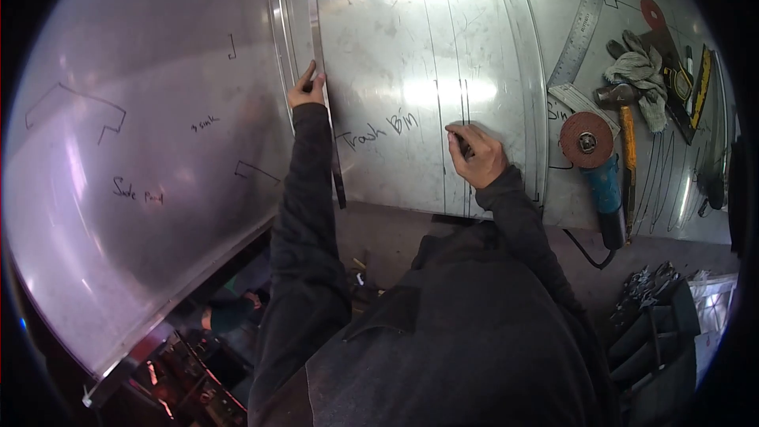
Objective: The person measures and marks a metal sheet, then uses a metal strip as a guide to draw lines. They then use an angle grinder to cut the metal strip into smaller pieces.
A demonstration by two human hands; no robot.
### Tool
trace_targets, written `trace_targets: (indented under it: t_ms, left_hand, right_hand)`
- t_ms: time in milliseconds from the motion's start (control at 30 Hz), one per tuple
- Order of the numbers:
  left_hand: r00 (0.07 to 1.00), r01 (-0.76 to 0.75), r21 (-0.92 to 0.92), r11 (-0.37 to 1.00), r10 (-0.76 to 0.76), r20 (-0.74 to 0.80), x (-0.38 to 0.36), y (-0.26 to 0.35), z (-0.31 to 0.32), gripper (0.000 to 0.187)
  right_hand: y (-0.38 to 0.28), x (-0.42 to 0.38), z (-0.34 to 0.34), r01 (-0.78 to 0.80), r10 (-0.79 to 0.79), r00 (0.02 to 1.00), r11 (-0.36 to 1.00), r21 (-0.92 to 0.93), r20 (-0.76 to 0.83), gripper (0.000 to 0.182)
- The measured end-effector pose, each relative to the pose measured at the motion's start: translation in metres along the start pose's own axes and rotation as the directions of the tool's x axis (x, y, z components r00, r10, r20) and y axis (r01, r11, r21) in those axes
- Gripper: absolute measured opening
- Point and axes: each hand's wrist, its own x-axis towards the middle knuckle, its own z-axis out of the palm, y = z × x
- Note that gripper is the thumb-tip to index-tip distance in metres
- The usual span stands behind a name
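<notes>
My left hand (307, 88) is closed with thumb and finger on a long narrow metal strip (337, 170), which runs lengthwise over the seam beside a metal sheet (371, 174). Handwriting reading "Trash Bin" and several long dark lines mark that sheet. Over the lines, toward the sheet's right side, my right hand (479, 156) is pinched, fingertips together just above or on the metal. Something small and dark shows at those fingertips, but I cannot make out what it is.
A large marked metal panel (158, 150) lies left. On the right are an angle grinder (602, 182), a hammer (627, 142), work gloves (639, 75), a steel square (581, 28) and a yellow-edged tool (701, 91). A cord hangs at the table edge.
</notes>
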Motion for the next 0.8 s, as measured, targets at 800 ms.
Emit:
trace_targets:
  t_ms: [800]
  left_hand:
    - [0.891,0.031,-0.939,0.341,0.417,0.181,-0.312,0.127,-0.049,0.044]
  right_hand:
    - [-0.086,-0.246,-0.046,-0.19,0.044,0.891,0.94,0.282,0.452,0.03]
